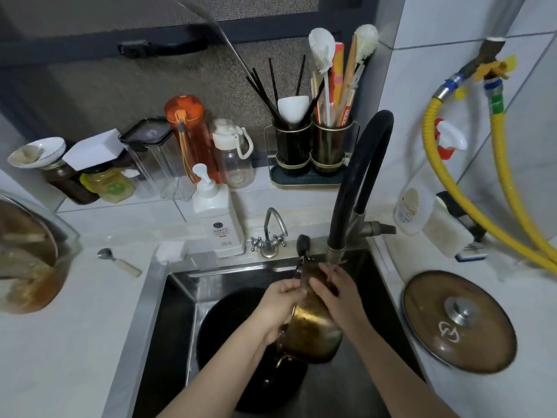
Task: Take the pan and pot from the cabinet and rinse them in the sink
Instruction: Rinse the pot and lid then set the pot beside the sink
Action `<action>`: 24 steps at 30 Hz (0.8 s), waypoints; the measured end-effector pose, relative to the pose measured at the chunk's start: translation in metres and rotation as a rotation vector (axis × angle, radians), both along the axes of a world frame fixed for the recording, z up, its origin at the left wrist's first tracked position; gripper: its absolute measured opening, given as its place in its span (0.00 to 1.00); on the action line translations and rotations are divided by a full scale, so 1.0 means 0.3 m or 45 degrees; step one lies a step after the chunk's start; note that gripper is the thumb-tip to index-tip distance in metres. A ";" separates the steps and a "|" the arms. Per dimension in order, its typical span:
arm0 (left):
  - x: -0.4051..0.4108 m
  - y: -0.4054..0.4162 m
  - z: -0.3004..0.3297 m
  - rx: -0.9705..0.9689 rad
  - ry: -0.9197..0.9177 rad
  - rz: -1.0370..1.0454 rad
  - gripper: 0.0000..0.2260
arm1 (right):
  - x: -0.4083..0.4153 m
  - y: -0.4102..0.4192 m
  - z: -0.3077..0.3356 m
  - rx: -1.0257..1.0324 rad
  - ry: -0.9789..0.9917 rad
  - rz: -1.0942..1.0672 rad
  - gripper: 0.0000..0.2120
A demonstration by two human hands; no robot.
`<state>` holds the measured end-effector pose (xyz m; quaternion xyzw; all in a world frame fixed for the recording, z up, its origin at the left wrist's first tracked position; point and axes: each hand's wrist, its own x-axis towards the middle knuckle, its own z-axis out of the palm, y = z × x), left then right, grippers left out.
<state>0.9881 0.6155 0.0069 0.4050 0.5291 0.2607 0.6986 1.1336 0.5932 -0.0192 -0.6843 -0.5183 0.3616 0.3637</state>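
I am holding the pot (316, 330) tilted on its side over the sink (180, 297), right under the spout of the black faucet (358, 176), with water running onto it. My left hand (280, 303) is gripping the pot's rim, fingers curled over the edge, while my right hand (334, 294) is pressing flat-fingered against the pot's outer wall where the water is landing. The pan (229, 333) is lying in the sink basin below — dark, round, partly hidden by the pot and my forearms. A second, smaller chrome tap (271, 233) is standing behind the sink, just left of the black faucet, and a white pump bottle (217, 215) is standing beside it. One glass lid (458, 321) with a metal knob is lying flat on the counter to the right, well apart from the sink. Two dark utensil cups (313, 146) are crowding the back ledge, stuffed with chopsticks and brushes — I cannot count those reliably. Two drinking bottles are standing left of them: one orange bottle (190, 134) and one clear bottle (232, 155). One small spoon (119, 262) is lying on the left counter, and two yellow hoses (500, 164) are hanging on the right wall.
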 end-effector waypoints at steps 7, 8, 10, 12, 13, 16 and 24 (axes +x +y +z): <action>0.068 0.060 0.038 -0.111 -0.123 0.164 0.17 | -0.004 -0.008 0.061 0.026 0.060 0.109 0.17; 0.073 0.066 0.037 -0.078 -0.093 0.179 0.17 | -0.012 -0.011 0.054 0.043 0.003 0.131 0.20; 0.071 0.056 0.027 -0.081 -0.107 0.213 0.14 | -0.013 -0.002 0.045 0.106 -0.053 0.114 0.19; 0.067 0.029 0.016 -0.117 -0.177 0.169 0.10 | 0.006 0.023 0.033 0.062 0.007 0.020 0.13; 0.066 0.016 0.008 -0.123 -0.204 0.130 0.08 | 0.023 0.037 0.027 -0.007 0.068 -0.019 0.13; 0.062 -0.028 0.002 -0.092 -0.231 0.000 0.05 | 0.076 0.065 0.003 -0.290 0.373 -0.065 0.23; 0.029 -0.013 0.087 -0.070 -0.658 -0.087 0.25 | 0.075 0.011 -0.011 -0.331 0.647 -0.071 0.33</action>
